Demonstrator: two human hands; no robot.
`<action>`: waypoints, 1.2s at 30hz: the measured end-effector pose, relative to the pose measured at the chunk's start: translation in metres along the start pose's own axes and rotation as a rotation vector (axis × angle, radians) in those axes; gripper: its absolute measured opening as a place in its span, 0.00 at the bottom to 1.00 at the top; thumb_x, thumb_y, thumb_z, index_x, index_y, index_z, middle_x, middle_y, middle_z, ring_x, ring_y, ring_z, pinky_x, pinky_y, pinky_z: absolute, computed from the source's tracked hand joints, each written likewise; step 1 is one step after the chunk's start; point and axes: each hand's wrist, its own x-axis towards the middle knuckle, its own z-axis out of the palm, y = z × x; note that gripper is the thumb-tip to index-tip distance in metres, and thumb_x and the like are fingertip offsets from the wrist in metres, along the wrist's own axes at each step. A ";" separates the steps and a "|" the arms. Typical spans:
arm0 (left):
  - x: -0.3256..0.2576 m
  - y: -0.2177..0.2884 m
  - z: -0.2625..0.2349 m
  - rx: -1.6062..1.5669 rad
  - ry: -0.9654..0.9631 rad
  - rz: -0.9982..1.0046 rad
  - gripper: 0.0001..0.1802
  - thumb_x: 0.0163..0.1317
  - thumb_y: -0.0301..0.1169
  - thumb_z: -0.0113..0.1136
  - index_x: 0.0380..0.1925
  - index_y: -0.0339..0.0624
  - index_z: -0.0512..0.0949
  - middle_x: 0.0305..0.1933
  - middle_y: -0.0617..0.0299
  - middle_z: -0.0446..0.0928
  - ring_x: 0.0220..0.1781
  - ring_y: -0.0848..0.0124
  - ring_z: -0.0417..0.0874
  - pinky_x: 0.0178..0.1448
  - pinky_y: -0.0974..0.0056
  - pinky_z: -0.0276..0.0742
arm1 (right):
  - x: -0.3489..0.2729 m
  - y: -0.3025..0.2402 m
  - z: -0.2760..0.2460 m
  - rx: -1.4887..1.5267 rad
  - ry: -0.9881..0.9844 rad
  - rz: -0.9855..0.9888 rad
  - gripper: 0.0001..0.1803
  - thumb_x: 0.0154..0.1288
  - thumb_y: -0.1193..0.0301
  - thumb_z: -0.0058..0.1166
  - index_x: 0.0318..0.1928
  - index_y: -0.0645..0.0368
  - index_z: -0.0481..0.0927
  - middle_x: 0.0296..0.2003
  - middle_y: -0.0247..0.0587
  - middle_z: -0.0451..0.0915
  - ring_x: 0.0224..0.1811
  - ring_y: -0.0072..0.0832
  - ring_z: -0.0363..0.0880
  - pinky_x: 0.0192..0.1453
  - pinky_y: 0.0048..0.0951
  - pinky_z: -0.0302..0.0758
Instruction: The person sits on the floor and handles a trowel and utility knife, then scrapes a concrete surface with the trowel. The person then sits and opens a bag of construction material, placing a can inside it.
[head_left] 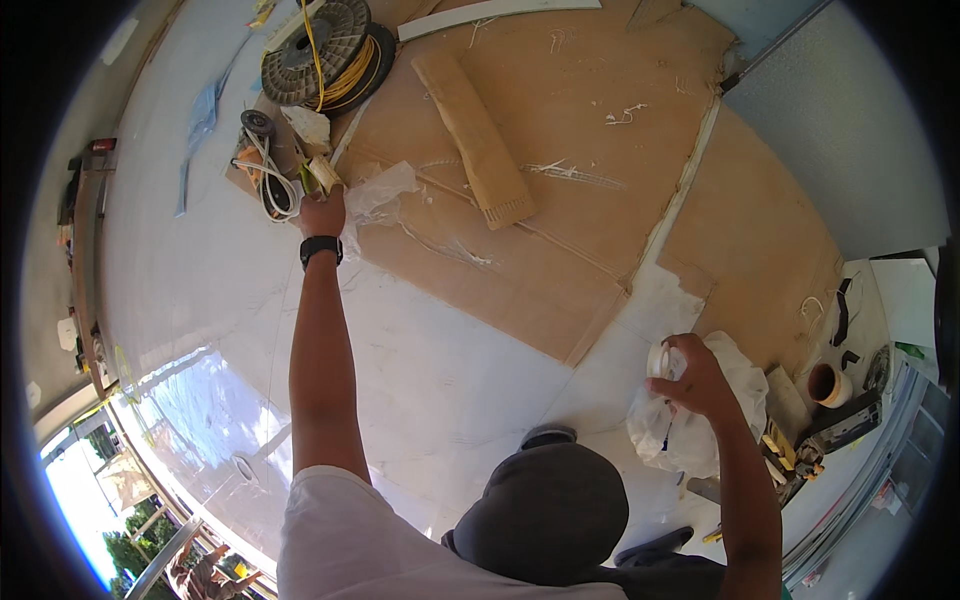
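Brown cardboard sheets (560,130) cover the pale floor. Far out, the left hand (322,212) grips a small yellowish piece (322,175) beside crumpled clear plastic (385,190); the right hand (695,378) clutches a white tape roll (658,360) over a white bag (690,430).

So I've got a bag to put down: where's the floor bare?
Bare: the white floor between the left arm and the cardboard sheet's edge, and the brown sheet right of the rolled mat. Crowded: around the left hand by the cable spool, and the tools beside the right hand.
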 end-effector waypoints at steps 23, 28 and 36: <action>0.069 -0.039 0.022 0.275 -0.386 -0.041 0.44 0.57 0.62 0.57 0.54 0.27 0.81 0.58 0.31 0.80 0.64 0.43 0.80 0.64 0.49 0.75 | -0.086 -0.018 -0.040 -0.211 0.143 -0.363 0.39 0.48 0.53 0.77 0.58 0.59 0.76 0.68 0.50 0.71 0.67 0.48 0.74 0.67 0.46 0.76; 0.003 -0.068 0.000 -0.089 -0.257 -0.110 0.41 0.60 0.57 0.60 0.50 0.20 0.80 0.51 0.32 0.83 0.56 0.44 0.83 0.61 0.51 0.74 | -0.114 -0.012 -0.069 -0.137 0.259 -0.373 0.39 0.48 0.56 0.78 0.58 0.59 0.75 0.65 0.49 0.72 0.65 0.49 0.75 0.67 0.44 0.76; -0.197 -0.025 -0.079 -0.789 -0.330 -0.065 0.29 0.70 0.48 0.60 0.57 0.33 0.78 0.51 0.57 0.80 0.48 0.67 0.80 0.51 0.62 0.76 | -0.165 0.073 -0.094 0.608 0.441 -0.241 0.41 0.58 0.64 0.72 0.70 0.57 0.67 0.58 0.43 0.76 0.62 0.38 0.78 0.67 0.43 0.75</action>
